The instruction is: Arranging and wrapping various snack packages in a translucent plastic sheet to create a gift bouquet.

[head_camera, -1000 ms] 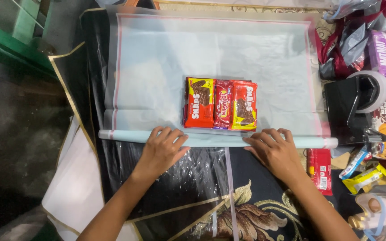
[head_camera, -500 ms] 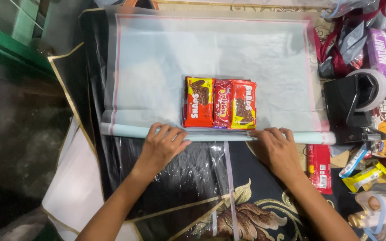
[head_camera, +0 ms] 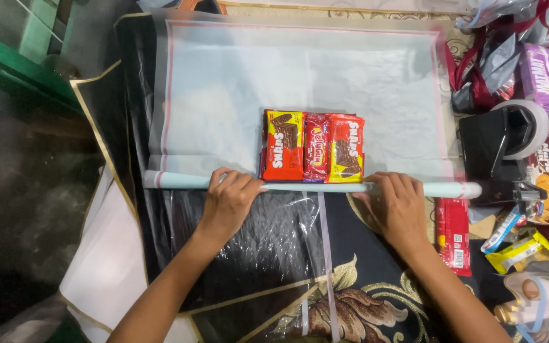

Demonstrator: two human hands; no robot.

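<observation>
A pale blue translucent wrapping sheet [head_camera: 300,76] lies spread on a black cloth, its near edge rolled into a thin tube [head_camera: 312,187]. My left hand [head_camera: 227,203] presses flat on the tube's left part. My right hand [head_camera: 398,206] presses on its right part. Three snack packets [head_camera: 312,147], red and yellow, lie side by side on the sheet, touching the roll between my hands.
A black tape dispenser [head_camera: 500,143] with a white roll stands at the right. Beyond and below it lie several colourful snack packets [head_camera: 544,70] and a red packet [head_camera: 454,235]. A green frame [head_camera: 14,63] runs along the left. The black cloth [head_camera: 351,286] carries a gold pattern.
Both hands have pushed the rolled edge away from me, up to the three packets. The tube now touches the packets' near edge.
</observation>
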